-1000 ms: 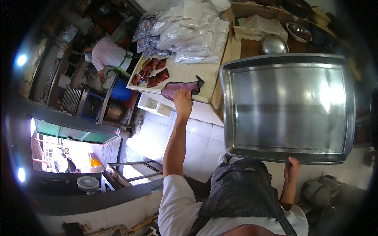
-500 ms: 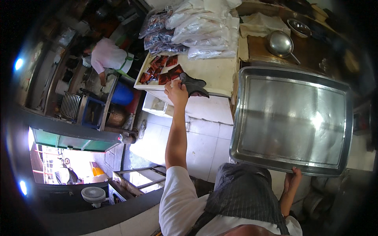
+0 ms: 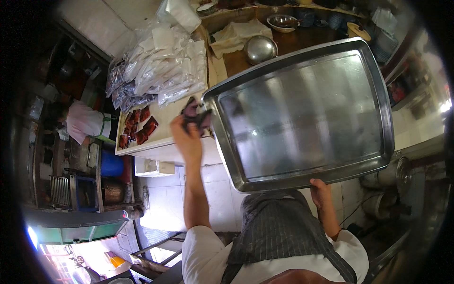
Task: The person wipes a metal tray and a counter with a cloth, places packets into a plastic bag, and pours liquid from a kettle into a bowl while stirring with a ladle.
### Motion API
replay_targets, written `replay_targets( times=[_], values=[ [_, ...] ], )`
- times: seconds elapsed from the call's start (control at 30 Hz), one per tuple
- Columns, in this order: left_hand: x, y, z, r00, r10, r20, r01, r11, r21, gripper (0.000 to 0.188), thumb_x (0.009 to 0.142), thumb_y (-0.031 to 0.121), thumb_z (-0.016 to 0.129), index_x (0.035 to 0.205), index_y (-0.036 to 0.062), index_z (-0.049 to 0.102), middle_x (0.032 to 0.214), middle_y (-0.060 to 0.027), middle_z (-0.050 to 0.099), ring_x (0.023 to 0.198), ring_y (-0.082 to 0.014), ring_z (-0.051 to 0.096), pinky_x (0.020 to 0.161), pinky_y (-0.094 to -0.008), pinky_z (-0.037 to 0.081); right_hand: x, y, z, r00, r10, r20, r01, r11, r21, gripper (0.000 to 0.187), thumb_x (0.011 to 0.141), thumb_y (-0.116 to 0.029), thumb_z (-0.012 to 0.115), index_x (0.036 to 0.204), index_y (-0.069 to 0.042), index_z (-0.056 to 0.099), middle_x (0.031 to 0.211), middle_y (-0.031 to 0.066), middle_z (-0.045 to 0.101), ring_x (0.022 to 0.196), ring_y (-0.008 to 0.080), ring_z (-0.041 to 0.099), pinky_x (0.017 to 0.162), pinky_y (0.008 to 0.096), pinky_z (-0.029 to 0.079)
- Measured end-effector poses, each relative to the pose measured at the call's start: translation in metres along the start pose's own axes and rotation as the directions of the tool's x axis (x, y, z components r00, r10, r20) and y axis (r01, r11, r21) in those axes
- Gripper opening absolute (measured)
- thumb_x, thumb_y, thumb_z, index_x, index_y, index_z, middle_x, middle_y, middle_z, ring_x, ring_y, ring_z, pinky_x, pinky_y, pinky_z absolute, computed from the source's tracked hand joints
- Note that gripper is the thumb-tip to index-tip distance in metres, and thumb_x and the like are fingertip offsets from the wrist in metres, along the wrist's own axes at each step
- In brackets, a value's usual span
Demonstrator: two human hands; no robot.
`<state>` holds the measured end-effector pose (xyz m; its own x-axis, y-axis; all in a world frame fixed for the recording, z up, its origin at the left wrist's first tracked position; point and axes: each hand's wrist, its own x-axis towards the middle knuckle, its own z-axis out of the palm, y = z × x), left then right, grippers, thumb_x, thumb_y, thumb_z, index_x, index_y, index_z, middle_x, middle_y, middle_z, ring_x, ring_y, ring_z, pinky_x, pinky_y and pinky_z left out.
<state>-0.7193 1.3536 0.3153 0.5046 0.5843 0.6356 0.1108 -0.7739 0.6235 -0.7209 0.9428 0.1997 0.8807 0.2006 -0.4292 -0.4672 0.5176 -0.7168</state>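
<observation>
My left hand is closed on a dark, crumpled cloth, held up at the left edge of a large metal tray. Motion blurs the hand and cloth somewhat. The tray is rectangular with a raised rim, tilted so its bare inside faces me. With my right hand I grip its lower rim; the thumb shows over the edge, while the other fingers are mostly hidden behind it. Small dark-red packets lie on the pale counter left of my left hand.
Clear plastic bags are heaped at the counter's back. Beyond the tray stand a metal bowl-shaped ladle, a folded cloth and a steel bowl. Another person bends over a work area at far left.
My left hand has lifted the dark cloth from the counter beside the packets and brought it right, to the tray's edge. The tray is now tilted differently, and the whole view has turned.
</observation>
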Motion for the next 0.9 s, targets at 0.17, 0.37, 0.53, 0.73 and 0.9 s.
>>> replay_targets(
  times=[0.17, 0.37, 0.53, 0.73, 0.9],
  values=[
    [-0.039, 0.023, 0.106, 0.988, 0.007, 0.157, -0.104, 0.778, 0.620, 0.055, 0.079, 0.027, 0.056, 0.122, -0.0055, 0.045, 0.129, -0.0271, 0.041, 0.125, -0.0425, 0.031, 0.103, -0.0556, 0.021, -0.010, -0.009, 0.033, 0.996, -0.067, 0.066, 0.067, 0.998, -0.001, 0.047, 0.069, -0.001, 0.065, 0.111, -0.002, 0.046, 0.099, 0.0089, 0.051, 0.093, 0.0228, 0.052, 0.086, 0.0359, 0.042],
    [-0.039, 0.016, 0.174, 0.959, -0.284, 0.008, 0.276, 0.936, 0.217, 0.056, 0.087, 0.026, 0.049, 0.124, -0.0132, 0.038, 0.129, -0.0334, 0.037, 0.123, -0.0478, 0.029, 0.105, -0.0503, 0.023, -0.006, -0.001, 0.005, 0.999, -0.019, 0.035, 0.034, 0.872, -0.489, 0.049, 0.072, -0.020, 0.070, 0.113, 0.000, 0.051, 0.109, 0.0103, 0.054, 0.099, 0.0234, 0.051, 0.088, 0.0320, 0.040],
    [-0.006, 0.105, 0.167, 0.987, -0.161, 0.005, 0.161, 0.986, -0.039, 0.059, 0.087, 0.030, 0.049, 0.127, -0.0116, 0.036, 0.131, -0.0344, 0.033, 0.124, -0.0501, 0.026, 0.104, -0.0538, 0.021, -0.021, -0.033, 0.049, 0.983, 0.103, -0.151, -0.175, 0.762, -0.623, 0.053, 0.074, -0.029, 0.072, 0.113, 0.001, 0.054, 0.111, 0.0109, 0.056, 0.102, 0.0219, 0.051, 0.090, 0.0304, 0.039],
    [0.013, 0.217, 0.147, 0.994, 0.109, -0.004, -0.109, 0.994, -0.024, 0.064, 0.084, 0.036, 0.052, 0.129, -0.0068, 0.036, 0.131, -0.0311, 0.031, 0.123, -0.0486, 0.023, 0.101, -0.0584, 0.016, -0.013, -0.004, 0.058, 0.996, -0.075, 0.051, 0.090, 0.777, -0.623, 0.042, 0.073, -0.019, 0.071, 0.104, 0.004, 0.055, 0.102, 0.0102, 0.056, 0.096, 0.0219, 0.052, 0.084, 0.0330, 0.043],
    [0.035, 0.283, 0.137, 0.923, 0.376, -0.086, -0.383, 0.919, -0.098, 0.057, 0.071, 0.019, 0.053, 0.122, -0.0057, 0.042, 0.116, -0.0243, 0.039, 0.100, -0.0408, 0.036, 0.089, -0.0533, 0.027, -0.002, 0.006, 0.064, 0.996, -0.028, 0.086, 0.077, 0.757, -0.649, 0.041, 0.075, -0.019, 0.070, 0.106, 0.003, 0.054, 0.101, 0.0084, 0.056, 0.093, 0.0205, 0.053, 0.082, 0.0323, 0.044]
  ],
)
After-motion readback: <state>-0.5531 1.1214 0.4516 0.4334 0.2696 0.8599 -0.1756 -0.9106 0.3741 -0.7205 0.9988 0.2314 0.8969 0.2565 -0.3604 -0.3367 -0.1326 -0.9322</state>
